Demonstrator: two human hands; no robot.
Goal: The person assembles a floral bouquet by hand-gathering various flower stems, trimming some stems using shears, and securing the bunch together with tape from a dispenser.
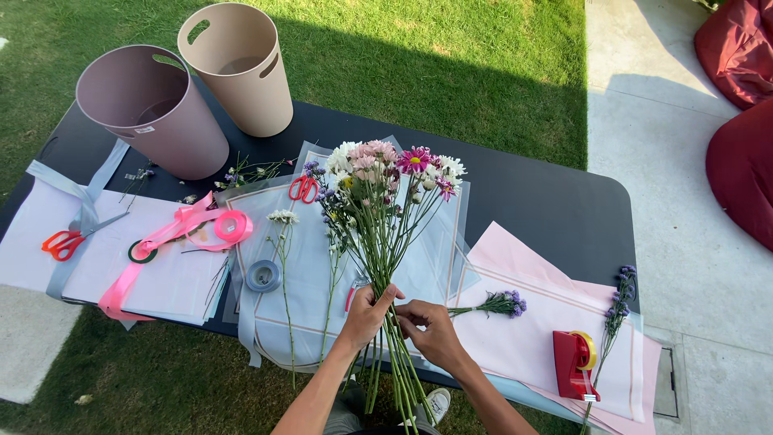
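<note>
Both hands grip the bouquet (385, 209) stems: left hand (369, 314) wrapped around, right hand (431, 329) pinching beside. Red tape dispenser (575, 364) on pink paper (531, 322), counter (555, 209) right.

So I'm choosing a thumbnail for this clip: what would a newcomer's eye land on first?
First the bunch of flowers, pink, white and purple heads fanned out mid-table, its green stems gripped by the left hand with the right hand touching them. Next the two tall handled buckets at the table's far left corner. Then the bright pink ribbon trailing across the pale wrapping paper at left.
</note>
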